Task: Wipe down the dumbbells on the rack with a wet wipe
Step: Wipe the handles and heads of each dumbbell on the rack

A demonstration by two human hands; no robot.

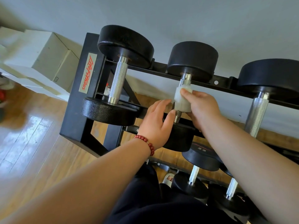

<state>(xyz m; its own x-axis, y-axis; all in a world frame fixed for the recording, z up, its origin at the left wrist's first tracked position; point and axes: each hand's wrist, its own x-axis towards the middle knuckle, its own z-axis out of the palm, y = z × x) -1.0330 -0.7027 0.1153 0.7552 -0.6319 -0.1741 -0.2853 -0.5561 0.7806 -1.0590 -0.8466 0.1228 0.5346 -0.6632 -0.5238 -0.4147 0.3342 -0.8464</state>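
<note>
Gripping the white wet wipe [182, 101] wrapped round the knurled handle [185, 79], the right hand [202, 105] curls about the middle dumbbell [192, 60] of 3 on the top tier of the black rack [76, 101]. The left hand [155, 123], fingers nearly straight, rests on its near head [179, 139]. The dumbbell's long axis runs from the person toward the wall [161, 13].

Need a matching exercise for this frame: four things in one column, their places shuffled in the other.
Things:
1 wet wipe
2 bead bracelet
3 label
4 cardboard box

Places:
a on the rack end panel
b against the wall
c on the wrist of the left hand
d round the handle of the middle dumbbell, gripped by the right hand

Pairs: 1-d, 2-c, 3-a, 4-b
</note>
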